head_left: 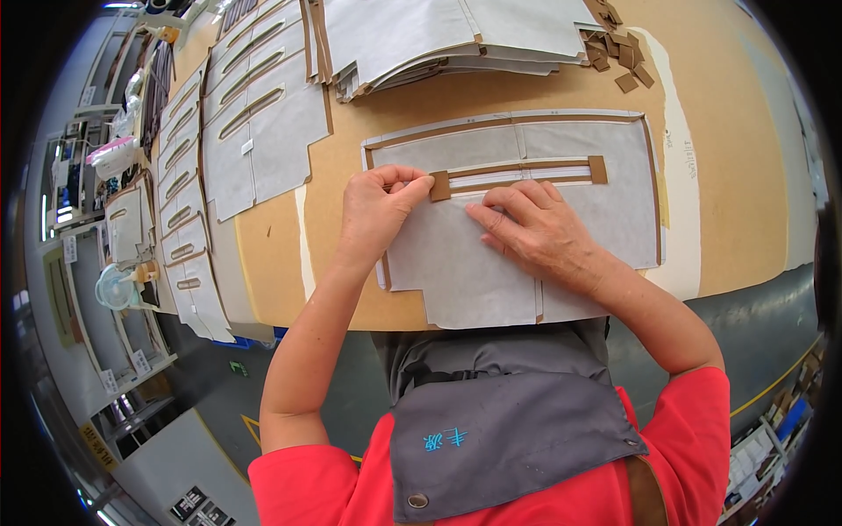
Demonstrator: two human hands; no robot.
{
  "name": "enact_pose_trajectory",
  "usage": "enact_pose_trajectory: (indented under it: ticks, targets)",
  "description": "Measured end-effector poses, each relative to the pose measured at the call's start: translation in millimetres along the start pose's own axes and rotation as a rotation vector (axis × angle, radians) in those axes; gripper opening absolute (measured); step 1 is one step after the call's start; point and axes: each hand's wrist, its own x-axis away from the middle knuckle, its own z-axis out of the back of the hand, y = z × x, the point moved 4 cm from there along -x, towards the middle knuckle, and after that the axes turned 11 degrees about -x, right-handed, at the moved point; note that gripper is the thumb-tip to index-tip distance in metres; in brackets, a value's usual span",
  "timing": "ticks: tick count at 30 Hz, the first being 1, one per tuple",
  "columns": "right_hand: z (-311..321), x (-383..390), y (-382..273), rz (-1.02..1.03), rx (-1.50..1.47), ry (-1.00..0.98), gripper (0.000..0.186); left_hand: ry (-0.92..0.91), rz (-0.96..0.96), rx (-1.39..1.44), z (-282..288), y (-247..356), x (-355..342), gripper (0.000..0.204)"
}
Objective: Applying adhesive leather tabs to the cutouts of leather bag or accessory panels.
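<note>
A grey-white fabric panel [478, 254] with brown-taped edges lies flat before me. Across its upper part runs a long slot [517, 174] bordered by brown strips. One small brown square tab [439, 188] covers the slot's left end, and a matching tab [598, 170] lies over the right end. My left hand [379, 197] pinches the left tab's outer edge between thumb and forefinger. Just below the slot, my right hand [535, 228] rests on the panel with its fingers loosely spread, and nothing shows in them.
A thick stack of similar panels [421, 39] stands at the far side of the tan table [745, 210]. Loose brown squares [624, 54] are heaped to its right. Overlapping slotted panels [272, 145] line the left side, near a small fan [118, 287].
</note>
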Motion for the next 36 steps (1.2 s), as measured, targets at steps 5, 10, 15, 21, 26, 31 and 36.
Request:
enact_pose_trajectory:
  ticks: [5,10,15,21,26,31,36]
  targets:
    - [2.8,-7.6,-4.8,-0.032,-0.003,-0.028,0.051,0.012,-0.01,-0.018,0.1,-1.8,-0.1,0.016]
    - [-11.5,-12.9,-8.4,-0.02,0.067,-0.09,0.06,0.01,-0.022,-0.027,0.1,3.0,2.5,0.016]
    - [-16.5,-18.7,-7.5,0.003,0.11,-0.056,0.058,0.034,-0.054,-0.036,-0.3,1.0,1.2,0.017]
    - [-18.6,-18.0,-7.2,-0.029,0.118,-0.094,0.061,0.033,-0.05,-0.024,0.0,-0.9,-1.4,0.02]
    - [-18.3,-20.7,-9.4,-0.023,0.135,-0.092,0.062,0.06,-0.076,-0.085,0.7,3.8,-3.9,0.022]
    - [-18.8,-20.3,-11.6,-0.011,0.16,-0.095,0.061,0.091,-0.115,-0.061,-0.8,-0.9,-3.6,0.025]
    - [17.8,-1.9,-2.6,-0.096,0.093,0.0,0.058,0.261,-0.329,-0.25,-1.6,3.3,18.7,0.03]
